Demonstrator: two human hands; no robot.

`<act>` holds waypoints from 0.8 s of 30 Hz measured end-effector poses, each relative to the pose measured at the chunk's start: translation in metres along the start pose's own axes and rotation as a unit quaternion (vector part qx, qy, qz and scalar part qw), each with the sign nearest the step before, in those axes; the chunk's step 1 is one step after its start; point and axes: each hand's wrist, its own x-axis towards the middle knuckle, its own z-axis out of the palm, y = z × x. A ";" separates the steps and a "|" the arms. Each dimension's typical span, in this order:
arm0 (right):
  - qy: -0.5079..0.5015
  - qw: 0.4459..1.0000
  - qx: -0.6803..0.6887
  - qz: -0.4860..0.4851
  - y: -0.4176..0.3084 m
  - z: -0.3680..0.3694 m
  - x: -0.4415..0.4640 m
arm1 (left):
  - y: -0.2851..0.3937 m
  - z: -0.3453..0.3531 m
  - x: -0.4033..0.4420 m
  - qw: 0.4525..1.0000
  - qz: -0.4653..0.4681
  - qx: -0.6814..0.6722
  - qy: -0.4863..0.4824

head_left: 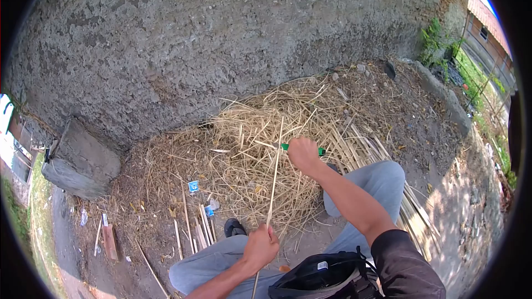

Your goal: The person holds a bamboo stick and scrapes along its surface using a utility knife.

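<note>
My left hand (260, 248) is closed around a long, thin bamboo strip (274, 182), low in the view between my knees. The strip points up and away from me, and its lower end runs down past my wrist. My right hand (303, 154) grips a green-handled knife (321, 151), whose handle shows on both sides of the fist. The short blade lies against the strip near its far end. Beneath both is a wide heap of curly bamboo shavings (244, 171). A black bag (321, 279) rests at my lap.
Split bamboo slats (415, 218) lie by my right leg, and shorter pieces (204, 224) lie left of my foot. A rough grey wall (221, 39) rises ahead. A concrete block (83, 160) stands at left. Blue packets (193, 186) litter the dirt.
</note>
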 end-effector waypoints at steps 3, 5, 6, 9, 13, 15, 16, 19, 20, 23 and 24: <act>-0.066 0.997 -0.043 0.014 0.034 -0.006 0.025 | -0.005 0.002 0.010 1.000 -0.001 0.013 0.002; -0.041 0.996 -0.058 0.048 0.052 0.016 0.040 | -0.006 0.006 0.008 1.000 -0.009 0.005 -0.002; -0.011 0.994 -0.073 0.080 0.065 0.027 0.052 | -0.005 0.009 0.005 1.000 -0.003 0.002 -0.027; -0.111 0.977 -0.128 0.126 0.122 0.017 0.073 | -0.012 -0.002 0.005 0.998 0.016 0.041 -0.045; -0.133 0.971 -0.066 0.189 0.143 -0.012 0.055 | -0.018 -0.025 0.031 0.998 -0.039 -0.021 -0.049; -0.179 0.966 -0.081 0.169 0.154 -0.006 0.054 | -0.017 -0.026 0.035 0.998 -0.042 -0.011 0.034; -0.218 0.960 -0.088 0.153 0.157 -0.001 0.055 | -0.025 -0.019 0.038 0.998 -0.036 -0.009 0.055; -0.122 0.983 0.003 0.140 0.121 -0.019 0.048 | -0.019 -0.011 0.038 0.999 -0.020 -0.021 0.043; -0.119 0.983 0.003 0.140 0.103 -0.030 0.041 | -0.017 -0.009 0.039 0.999 -0.017 -0.020 0.045; -0.051 0.990 0.120 0.061 0.054 -0.045 0.012 | -0.015 -0.004 0.042 0.999 -0.009 -0.032 0.041; -0.019 0.991 0.127 0.029 0.042 -0.044 0.000 | -0.016 -0.003 0.043 0.999 -0.009 -0.038 0.036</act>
